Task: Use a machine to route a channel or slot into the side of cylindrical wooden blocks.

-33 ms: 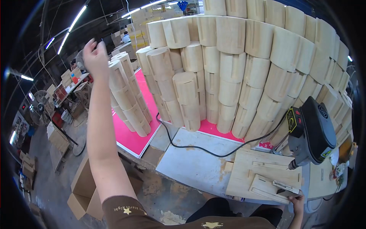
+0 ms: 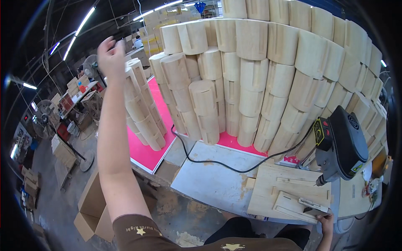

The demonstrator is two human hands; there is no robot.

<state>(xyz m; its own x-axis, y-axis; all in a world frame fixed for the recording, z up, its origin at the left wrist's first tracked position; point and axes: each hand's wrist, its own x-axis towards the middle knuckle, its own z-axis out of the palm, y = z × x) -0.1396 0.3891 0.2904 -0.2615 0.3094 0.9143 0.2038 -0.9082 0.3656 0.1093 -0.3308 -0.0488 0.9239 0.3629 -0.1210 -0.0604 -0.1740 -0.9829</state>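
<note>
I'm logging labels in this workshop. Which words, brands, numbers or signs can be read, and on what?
Brown sleeve: light lettering beside a gold star; partly legible, wording not copied here.
Drill, side: yellow-and-black label, too small to read.
Drill, lower edge: yellow sticker, too small to read.

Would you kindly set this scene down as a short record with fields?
Left hand: raised, fingers curled; contents unclear
Right hand: at the right end of a small board
Drill: black and grey, chuck pointing down
Cable: black, winding across the bench
Wood blocks: stacked in columns
Carton: open, low at left
</note>
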